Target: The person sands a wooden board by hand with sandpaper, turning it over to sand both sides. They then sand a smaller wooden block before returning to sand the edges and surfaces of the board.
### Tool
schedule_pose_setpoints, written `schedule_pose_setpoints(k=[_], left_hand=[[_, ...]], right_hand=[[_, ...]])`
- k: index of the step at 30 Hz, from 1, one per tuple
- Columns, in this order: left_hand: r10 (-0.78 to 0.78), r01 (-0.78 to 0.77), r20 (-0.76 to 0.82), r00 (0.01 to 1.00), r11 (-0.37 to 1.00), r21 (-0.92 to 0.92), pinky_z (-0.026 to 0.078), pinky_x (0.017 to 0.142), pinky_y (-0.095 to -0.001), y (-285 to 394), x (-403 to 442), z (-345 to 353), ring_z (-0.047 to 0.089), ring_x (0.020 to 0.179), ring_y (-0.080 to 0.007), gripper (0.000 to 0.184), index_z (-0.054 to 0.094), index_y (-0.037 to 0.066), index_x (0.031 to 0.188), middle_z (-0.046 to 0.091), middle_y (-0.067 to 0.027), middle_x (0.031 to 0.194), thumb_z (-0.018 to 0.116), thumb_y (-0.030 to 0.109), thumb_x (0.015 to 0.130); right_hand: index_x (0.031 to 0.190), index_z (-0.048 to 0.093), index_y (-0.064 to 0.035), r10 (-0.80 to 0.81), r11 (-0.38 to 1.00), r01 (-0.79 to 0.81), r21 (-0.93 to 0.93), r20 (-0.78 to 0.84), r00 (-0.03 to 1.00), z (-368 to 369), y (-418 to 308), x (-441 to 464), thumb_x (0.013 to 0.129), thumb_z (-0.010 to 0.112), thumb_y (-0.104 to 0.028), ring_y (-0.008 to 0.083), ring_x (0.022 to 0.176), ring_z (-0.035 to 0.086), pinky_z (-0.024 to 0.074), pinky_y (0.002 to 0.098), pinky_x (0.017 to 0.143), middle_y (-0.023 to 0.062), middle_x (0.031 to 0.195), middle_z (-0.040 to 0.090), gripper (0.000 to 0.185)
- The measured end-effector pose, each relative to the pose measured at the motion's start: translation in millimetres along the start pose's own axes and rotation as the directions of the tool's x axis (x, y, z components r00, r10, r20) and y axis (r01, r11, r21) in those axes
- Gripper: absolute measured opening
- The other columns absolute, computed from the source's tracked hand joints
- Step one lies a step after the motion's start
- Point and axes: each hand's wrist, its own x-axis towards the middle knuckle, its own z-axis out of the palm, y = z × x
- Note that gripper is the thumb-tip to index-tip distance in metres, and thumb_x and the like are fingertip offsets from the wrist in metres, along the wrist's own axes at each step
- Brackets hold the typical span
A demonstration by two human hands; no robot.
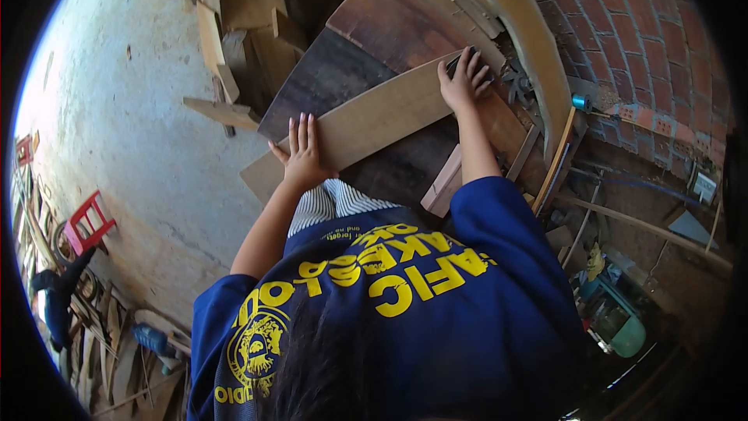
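Note:
A long, flat light-brown wooden board (374, 121) lies slantwise across a dark workbench top (343, 62), its near-left end jutting past the bench edge. My left hand (300, 154) rests flat on the board near that end, fingers stretched out and holding nothing. At the far-right end, my right hand (466, 84) curves its spread fingers over a small dark object (481, 75) against the board. Its kind is largely hidden beneath the fingers. A short wooden block (442, 182) sits below my right forearm.
Wooden offcuts (249, 39) are stacked left of the bench. A curved plank (538, 39) stands by the brick wall (623, 39). On the concrete floor (164, 132) are a red plastic stool (91, 223) and scrap wood. A teal machine (615, 312) stands at lower right.

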Motion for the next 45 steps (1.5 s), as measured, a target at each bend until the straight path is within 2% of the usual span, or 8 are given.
schedule_pose_setpoints(k=[2, 11, 17, 21, 27, 32, 38, 45], left_hand=[[-0.006, 0.006, -0.003, 1.000, 1.000, -0.003, -0.009, 0.096, -0.0721, 3, -4, -4, -0.005, 0.142, -0.0290, 0.135, 0.002, 0.009, 0.147, 0.004, -0.0097, 0.154, 0.086, 0.041, 0.046], [0.021, -0.024, -0.064, 0.998, 0.999, -0.040, -0.007, 0.097, -0.0727, -2, -5, -2, 0.001, 0.142, -0.0243, 0.132, 0.006, 0.013, 0.147, 0.009, -0.0047, 0.154, 0.085, 0.041, 0.046], [0.080, -0.089, -0.104, 0.991, 0.992, -0.091, -0.006, 0.096, -0.0739, -8, -7, 0, 0.002, 0.142, -0.0247, 0.130, 0.008, 0.015, 0.147, 0.009, -0.0046, 0.154, 0.084, 0.042, 0.046], [0.077, -0.085, -0.086, 0.993, 0.992, -0.096, -0.008, 0.096, -0.0739, -8, -7, 1, 0.003, 0.142, -0.0227, 0.127, 0.008, 0.017, 0.147, 0.009, -0.0025, 0.154, 0.083, 0.043, 0.049], [0.088, -0.097, -0.084, 0.993, 0.990, -0.105, -0.008, 0.097, -0.0734, -9, -5, 9, 0.002, 0.142, -0.0222, 0.124, 0.007, 0.018, 0.147, 0.008, -0.0014, 0.154, 0.081, 0.043, 0.052], [0.089, -0.105, -0.137, 0.987, 0.988, -0.116, -0.007, 0.097, -0.0737, -12, -4, 10, 0.003, 0.142, -0.0221, 0.121, 0.007, 0.018, 0.147, 0.010, -0.0014, 0.153, 0.081, 0.040, 0.053], [0.090, -0.105, -0.147, 0.985, 0.990, -0.098, -0.007, 0.096, -0.0748, -10, -2, 11, 0.001, 0.142, -0.0223, 0.119, 0.006, 0.018, 0.147, 0.008, -0.0017, 0.154, 0.079, 0.037, 0.055], [0.087, -0.092, -0.058, 0.994, 0.992, -0.081, -0.007, 0.095, -0.0757, -2, 1, 7, -0.003, 0.142, -0.0236, 0.105, 0.003, 0.016, 0.148, 0.004, -0.0025, 0.154, 0.067, 0.031, 0.066]], right_hand=[[0.148, 0.004, -0.0145, 0.080, 0.997, -0.080, 0.021, 0.010, 0.997, 1, -17, -12, 0.088, 0.035, -0.060, 0.0463, 0.137, -0.004, -0.0027, 0.0603, 0.107, 0.0165, 0.153, -0.001, 0.082], [0.147, 0.013, -0.0123, -0.448, 0.891, 0.451, -0.054, 0.051, 0.892, 49, -98, -163, 0.082, 0.048, -0.061, 0.0516, 0.134, 0.007, 0.0029, 0.0648, 0.105, 0.0226, 0.150, 0.012, 0.088], [0.147, 0.008, -0.0180, -0.112, 0.988, 0.105, -0.112, -0.056, 0.992, 6, 18, 0, 0.086, 0.041, -0.061, 0.0499, 0.135, 0.005, 0.0046, 0.0602, 0.107, 0.0187, 0.152, 0.003, 0.082], [0.148, 0.005, -0.0170, 0.065, 0.997, -0.067, -0.046, -0.046, 0.997, 19, -17, -25, 0.087, 0.034, -0.064, 0.0463, 0.137, -0.003, 0.0004, 0.0590, 0.108, 0.0153, 0.153, -0.002, 0.083], [0.147, 0.009, -0.0111, -0.266, 0.961, 0.271, -0.049, 0.092, 0.960, 74, -135, -183, 0.083, 0.049, -0.057, 0.0506, 0.135, -0.003, -0.0040, 0.0625, 0.105, 0.0228, 0.151, 0.003, 0.088], [0.148, 0.010, -0.0149, -0.339, 0.936, 0.338, -0.100, 0.007, 0.941, 58, -109, -145, 0.084, 0.047, -0.059, 0.0474, 0.137, 0.002, -0.0019, 0.0585, 0.108, 0.0178, 0.152, 0.005, 0.086], [0.148, 0.004, -0.0189, -0.134, 0.990, 0.136, -0.037, 0.036, 0.990, 31, -60, -62, 0.089, 0.038, -0.060, 0.0451, 0.137, -0.007, -0.0031, 0.0562, 0.108, 0.0142, 0.153, -0.002, 0.079], [0.147, 0.005, -0.0115, -0.004, 1.000, 0.004, 0.000, 0.018, 1.000, 60, -98, -155, 0.089, 0.044, -0.051, 0.0489, 0.136, -0.004, -0.0015, 0.0590, 0.107, 0.0195, 0.152, -0.002, 0.080]])
